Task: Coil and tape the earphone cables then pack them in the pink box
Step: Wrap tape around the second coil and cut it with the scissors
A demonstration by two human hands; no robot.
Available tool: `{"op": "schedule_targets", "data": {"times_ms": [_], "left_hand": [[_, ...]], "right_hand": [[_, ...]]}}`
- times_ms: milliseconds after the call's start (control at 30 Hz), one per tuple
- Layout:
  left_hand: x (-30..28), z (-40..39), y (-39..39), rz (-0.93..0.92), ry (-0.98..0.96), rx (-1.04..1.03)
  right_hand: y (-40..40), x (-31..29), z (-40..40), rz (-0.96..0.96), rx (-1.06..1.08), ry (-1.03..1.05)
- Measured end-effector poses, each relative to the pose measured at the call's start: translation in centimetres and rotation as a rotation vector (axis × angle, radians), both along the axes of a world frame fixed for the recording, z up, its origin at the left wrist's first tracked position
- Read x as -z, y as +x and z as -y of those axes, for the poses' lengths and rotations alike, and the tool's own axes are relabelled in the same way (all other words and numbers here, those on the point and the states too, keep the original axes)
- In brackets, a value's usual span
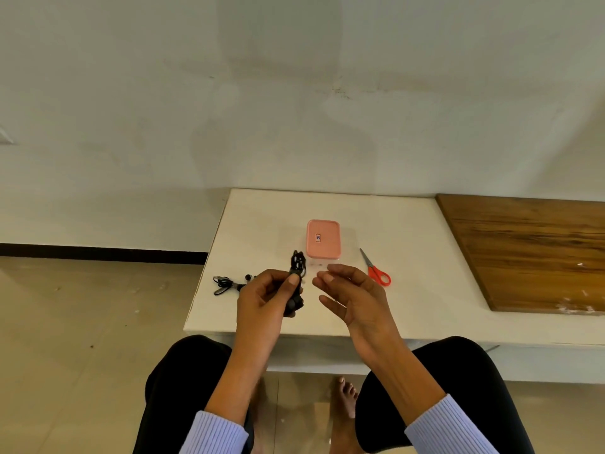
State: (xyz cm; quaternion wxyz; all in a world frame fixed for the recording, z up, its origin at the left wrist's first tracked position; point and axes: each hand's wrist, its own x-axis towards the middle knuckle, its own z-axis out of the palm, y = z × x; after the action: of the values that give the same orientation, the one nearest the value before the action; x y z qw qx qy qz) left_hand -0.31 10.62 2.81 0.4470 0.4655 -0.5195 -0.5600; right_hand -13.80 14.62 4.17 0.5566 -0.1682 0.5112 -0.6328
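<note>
Coiled earphone cable is up off the desk, black bundle pinched at its waist by my left hand, thumb on the front, fingers curled behind, loops sticking up above the grip and a dark lump hanging below it, probably buds or plug, can't tell. I judge it very light, limp, springy: the loops will want to fan open the second the pinch loosens, so hold stays at the middle where all the turns cross, not at a single loop. Thin wire, joints at the buds likely fragile, no yanking.

Right hand sits just beside the bundle, not touching it, fingers loosely spread and relaxed; index and thumb tips are close together, maybe holding a bit of clear tape, too small to tell. Tape should go round the waist right next to the left thumb.

Second earphone cable lies loose and uncoiled on the desk near its left edge, behind the left hand. Same handling, gather from the plug end.

Pink box stands lid-on beyond both hands, near the bundle's top loops. Red-handled scissors lie right of the box. Wooden board lies further right, well apart
</note>
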Motion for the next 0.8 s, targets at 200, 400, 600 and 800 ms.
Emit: {"op": "schedule_targets", "data": {"times_ms": [200, 400, 600, 800], "left_hand": [[0.3, 0.4, 0.7, 0.094, -0.05, 0.028], [0.1, 0.4, 1.0, 0.088, -0.031, 0.038], [-0.1, 0.5, 1.1, 0.103, -0.031, 0.053], [-0.3, 0.6, 1.3, 0.07, -0.007, 0.053]], "right_hand": [[-0.6, -0.1, 0.1, -0.028, -0.043, 0.021], [-0.9, 0.3, -0.3, -0.184, -0.047, -0.049], [-1.2, 0.2, -0.2, -0.219, -0.066, 0.018], [-1.5, 0.0, -0.4, -0.231, -0.26, -0.005]]}}
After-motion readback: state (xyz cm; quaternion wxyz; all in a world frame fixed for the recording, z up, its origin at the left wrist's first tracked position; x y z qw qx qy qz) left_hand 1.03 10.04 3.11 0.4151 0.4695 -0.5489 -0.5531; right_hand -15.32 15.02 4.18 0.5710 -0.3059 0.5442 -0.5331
